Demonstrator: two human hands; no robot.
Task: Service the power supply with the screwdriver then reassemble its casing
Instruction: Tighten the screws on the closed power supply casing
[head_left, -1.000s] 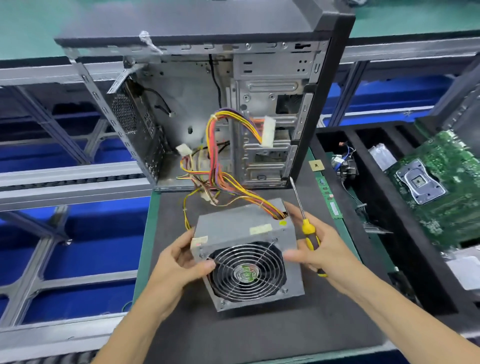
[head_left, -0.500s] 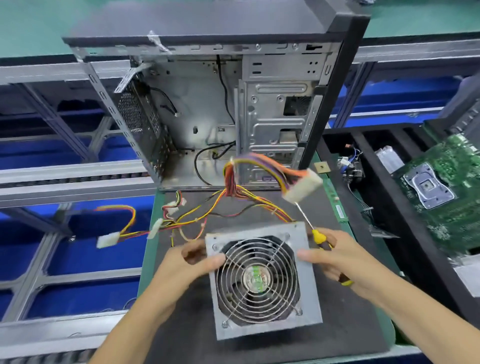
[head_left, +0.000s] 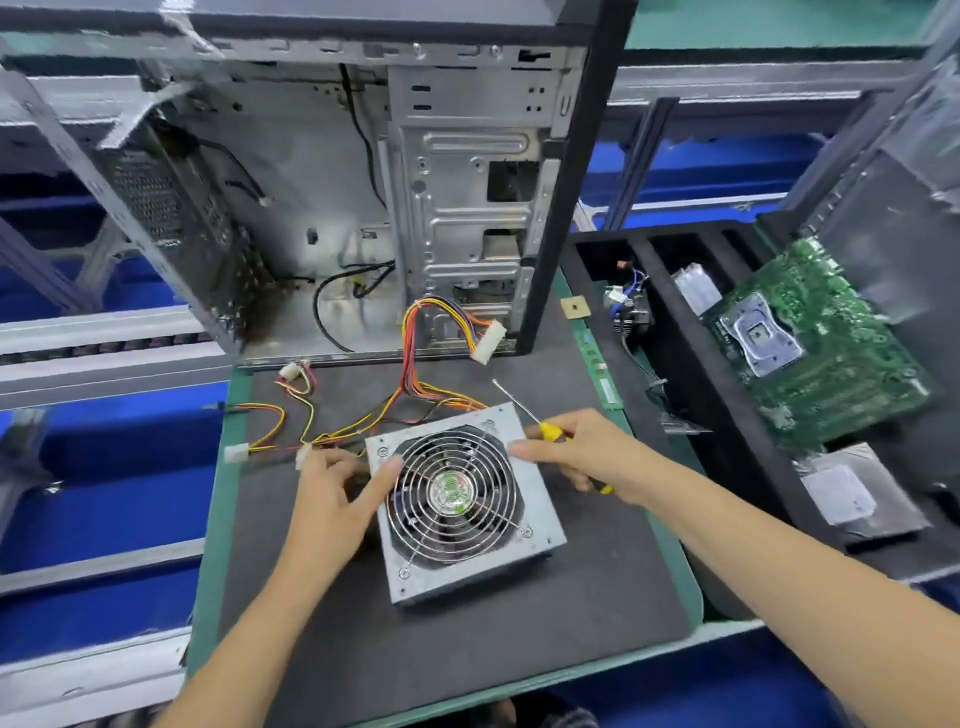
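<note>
I take the power supply (head_left: 467, 512) as my landmark; it lies fan-up on the dark mat of the surface (head_left: 467, 665), its wire fan guard (head_left: 454, 488) facing me. At its left edge my left hand (head_left: 332, 499) has the thumb pressed on the fan-side corner and the fingers curled round the side, so that grip holds the casing. At its far right corner my right hand (head_left: 587, 457) lays a forefinger on the top plate while the other fingers wrap the yellow handle of the screwdriver (head_left: 524, 413); the shaft points away from me, off any screw. I judge this the placing step: the unit is being squared up and the servicing has not begun. The next move calls for freeing the right forefinger, swinging the tip down onto one of the corner screws, and steadying the box with the left. Beyond the unit its coloured cable bundle (head_left: 415, 379) trails over the mat, left and back; further behind stands the open computer case (head_left: 457, 197). Off to the right, a black tray (head_left: 670, 364) holds a green motherboard (head_left: 815, 353).
</note>
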